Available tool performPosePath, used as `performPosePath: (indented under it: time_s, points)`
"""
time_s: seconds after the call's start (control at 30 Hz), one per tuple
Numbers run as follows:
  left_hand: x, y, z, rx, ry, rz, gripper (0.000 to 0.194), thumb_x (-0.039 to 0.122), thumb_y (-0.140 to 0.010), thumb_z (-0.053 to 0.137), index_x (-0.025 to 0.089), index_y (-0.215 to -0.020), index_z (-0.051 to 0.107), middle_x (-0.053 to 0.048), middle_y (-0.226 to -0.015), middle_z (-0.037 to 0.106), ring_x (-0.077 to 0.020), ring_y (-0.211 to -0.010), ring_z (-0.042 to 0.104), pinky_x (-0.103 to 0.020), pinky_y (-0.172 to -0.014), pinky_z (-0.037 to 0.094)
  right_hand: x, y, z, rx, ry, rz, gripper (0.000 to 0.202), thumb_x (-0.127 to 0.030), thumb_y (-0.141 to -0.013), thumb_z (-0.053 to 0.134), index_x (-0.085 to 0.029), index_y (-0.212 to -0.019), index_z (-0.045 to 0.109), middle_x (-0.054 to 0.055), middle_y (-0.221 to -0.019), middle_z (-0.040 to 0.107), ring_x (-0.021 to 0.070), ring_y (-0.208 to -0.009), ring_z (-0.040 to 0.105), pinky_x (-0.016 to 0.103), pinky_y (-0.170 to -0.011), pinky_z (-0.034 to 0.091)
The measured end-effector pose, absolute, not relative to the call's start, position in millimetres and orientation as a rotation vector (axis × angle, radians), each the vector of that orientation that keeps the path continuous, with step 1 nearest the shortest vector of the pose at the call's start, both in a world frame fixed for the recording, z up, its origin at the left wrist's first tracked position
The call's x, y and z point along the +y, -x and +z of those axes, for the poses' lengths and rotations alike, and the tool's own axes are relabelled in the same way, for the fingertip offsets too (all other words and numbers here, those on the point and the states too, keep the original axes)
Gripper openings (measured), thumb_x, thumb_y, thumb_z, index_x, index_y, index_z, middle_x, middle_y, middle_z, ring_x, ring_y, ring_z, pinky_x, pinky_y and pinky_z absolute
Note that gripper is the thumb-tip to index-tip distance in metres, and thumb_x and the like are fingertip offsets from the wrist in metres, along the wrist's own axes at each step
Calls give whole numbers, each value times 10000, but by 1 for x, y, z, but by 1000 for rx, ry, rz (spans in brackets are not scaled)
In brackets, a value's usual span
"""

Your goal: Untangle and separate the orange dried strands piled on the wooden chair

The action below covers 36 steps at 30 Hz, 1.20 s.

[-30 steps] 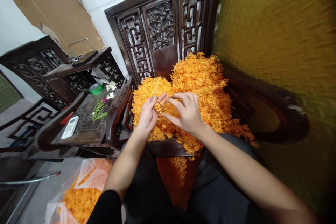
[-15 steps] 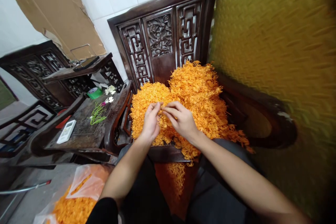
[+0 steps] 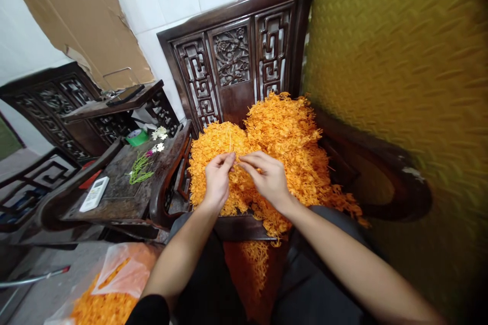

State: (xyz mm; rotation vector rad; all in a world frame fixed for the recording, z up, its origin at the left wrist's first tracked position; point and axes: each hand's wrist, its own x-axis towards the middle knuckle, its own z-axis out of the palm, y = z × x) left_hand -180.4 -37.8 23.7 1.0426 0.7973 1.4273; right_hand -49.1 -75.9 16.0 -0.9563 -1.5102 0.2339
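A large heap of orange, thread-like flower pieces covers the seat of a dark carved wooden chair, and some hang over its front edge. Above the heap, my left hand pinches thumb and forefinger together, with a thin pale strand rising by the fingertips. Close to its right, my right hand has its thumb and fingers pressed together at the tips. Whatever lies between the right fingertips is too small and too near the orange in colour to make out. The two hands are slightly apart.
On a dark wooden table at left are a white remote, green stems, white flowers and green tape. A plastic bag with orange pieces lies at lower left. A yellow textured surface stands at right.
My left hand has shifted slightly left and down, and the gap to my right hand is a bit wider. A pale upright strand now shows above the left fingertips. The view has tilted slightly.
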Motion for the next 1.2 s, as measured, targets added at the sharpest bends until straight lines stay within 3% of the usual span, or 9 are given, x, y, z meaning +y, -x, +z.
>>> performPosePath:
  time_s: [0.27, 0.37, 0.5, 0.6, 0.7, 0.8, 0.93, 1.1, 1.2]
  points:
    - [10, 216, 24, 982, -873, 1756, 339, 397, -772, 844, 163, -744, 599, 67, -661, 563, -66, -622, 522, -219, -687, 442, -99, 35, 32, -1477, 884, 98, 228, -165, -920, 665, -291, -1059, 794, 62, -985, 766, 223, -879, 719, 418, -796, 604]
    - [16, 227, 27, 864, -890, 1721, 398, 458, -741, 873, 159, -792, 615, 67, -658, 570, -61, -598, 513, -210, -639, 429, -84, 24, 28, -1251, 917, 473, 62, -266, -890, 722, -232, -931, 753, 67, -1015, 750, 197, -806, 690, 381, -724, 583]
    - [9, 220, 27, 785, -901, 1676, 454, 461, -639, 945, 149, -786, 649, 54, -646, 589, -66, -587, 520, -215, -618, 421, -67, 24, 16, -1161, 913, 893, 142, -334, -888, 662, -193, -894, 670, 26, -853, 680, 145, -709, 588, 300, -664, 492]
    - [2, 210, 24, 782, -917, 1630, 434, 435, -628, 957, 149, -778, 667, 44, -632, 594, -75, -584, 526, -226, -627, 415, -71, 36, 13, -1265, 1001, 881, 242, -389, -962, 562, -200, -1058, 680, -1, -788, 592, 148, -716, 538, 301, -691, 446]
    - [-6, 203, 21, 767, -968, 1572, 404, 417, -655, 948, 146, -776, 675, 38, -639, 597, -80, -596, 531, -230, -646, 422, -78, 50, 15, -1368, 1100, 766, 395, -477, -948, 629, -211, -1240, 641, 17, -874, 620, 177, -807, 567, 326, -754, 455]
    - [-7, 201, 22, 755, -960, 1528, 389, 390, -677, 941, 142, -772, 656, 43, -631, 573, -76, -570, 521, -231, -617, 413, -74, 55, 15, -1254, 1058, 724, 268, -474, -952, 639, -207, -972, 649, 4, -801, 591, 153, -740, 542, 303, -698, 436]
    - [2, 215, 29, 815, -683, 1698, 411, 354, -696, 931, 157, -742, 574, 81, -577, 491, -50, -496, 444, -207, -519, 316, -62, 40, 17, -715, 717, 717, 379, -512, -934, 671, -235, -809, 445, -83, -631, 380, 89, -540, 379, 231, -532, 338]
    - [4, 219, 31, 768, -745, 1748, 433, 392, -685, 932, 162, -745, 569, 77, -598, 491, -56, -521, 446, -215, -544, 364, -59, 31, 13, -782, 710, 992, 456, -526, -814, 802, -229, -873, 462, -49, -794, 567, 72, -572, 483, 226, -523, 371]
    - [-2, 207, 26, 734, -853, 1730, 439, 430, -670, 933, 159, -764, 600, 56, -637, 533, -71, -558, 490, -229, -583, 406, -64, 44, 12, -878, 761, 1246, 516, -574, -763, 821, -234, -1025, 534, -60, -752, 506, 75, -555, 423, 208, -479, 291]
